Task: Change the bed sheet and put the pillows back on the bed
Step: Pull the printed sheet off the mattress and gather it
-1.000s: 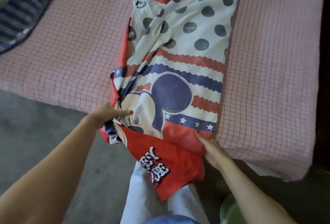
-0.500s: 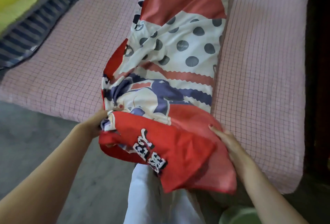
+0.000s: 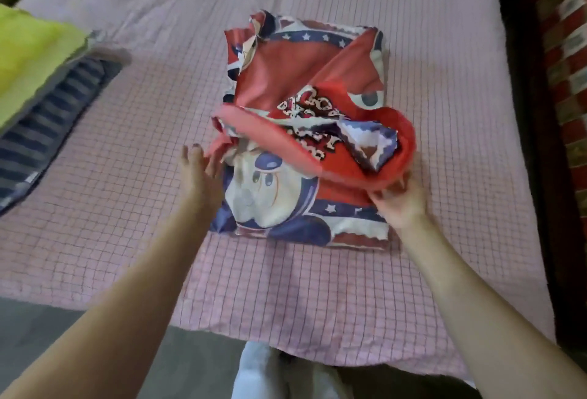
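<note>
Folded cartoon-print sheet point(image 3: 305, 131) sits mid-bed on the pink checked sheet point(image 3: 127, 208), roughly centre of view, stacked in a rough rectangle with its long axis running 6 to 12 o'clock. Top layer is a red flap with white lettering, bunched and blurred, draped over the stack from about 9 to 3 o'clock; a printed cartoon face shows on the layer below at the stack's 7 o'clock side. My left hand point(image 3: 198, 173) is at the stack's 9 o'clock edge, grip released, fingers straight and pointing toward 12, fingertips just touching or right beside the red flap's left end; motion blur, cannot tell which. My right hand point(image 3: 398, 201) is at the stack's 4 o'clock corner, grip grasping the red flap's edge, fingers curled under the fabric. Both forearms come in from 6 to 7 and 5 o'clock. At 9 to 10 o'clock of the view, a yellow-green cloth point(image 3: 28, 58) lies on top of a blue striped pillow point(image 3: 47, 128) at the bed's left edge, well apart from the stack. Grey floor point(image 3: 95, 351) at 7 o'clock, a patterned red wall point(image 3: 568, 49) at 2 o'clock.
</note>
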